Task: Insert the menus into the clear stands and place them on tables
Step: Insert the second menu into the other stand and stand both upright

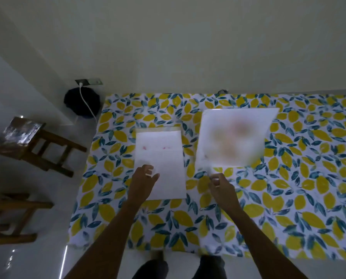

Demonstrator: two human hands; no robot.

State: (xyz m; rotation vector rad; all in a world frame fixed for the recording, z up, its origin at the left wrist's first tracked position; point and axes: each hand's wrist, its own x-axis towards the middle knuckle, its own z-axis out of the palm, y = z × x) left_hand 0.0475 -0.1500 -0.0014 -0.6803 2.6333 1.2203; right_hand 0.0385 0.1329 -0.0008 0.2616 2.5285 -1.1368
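Resting on the lemon-print worktop (288, 198), the left hand (143, 178) lies spread on a white menu (160, 158); the right hand (221, 185) pinches the tilted stand (234, 135) at its lower corner.

On your bench (288, 198) two things lie side by side: the stack of menus (160, 158) to the left, the clear stand (234, 135) with a sheet in it to the right, a narrow gap between them. Your left hand (143, 181) rests on the near left corner of the stack; your right hand (220, 185) is at the stand's near left corner. Off the bench's left edge stand two wooden chairs (27, 141), one behind the other. Behind them, by the wall, sits a bag (81, 102) under a wall socket (88, 81), with a cable (85, 101) running down across it.
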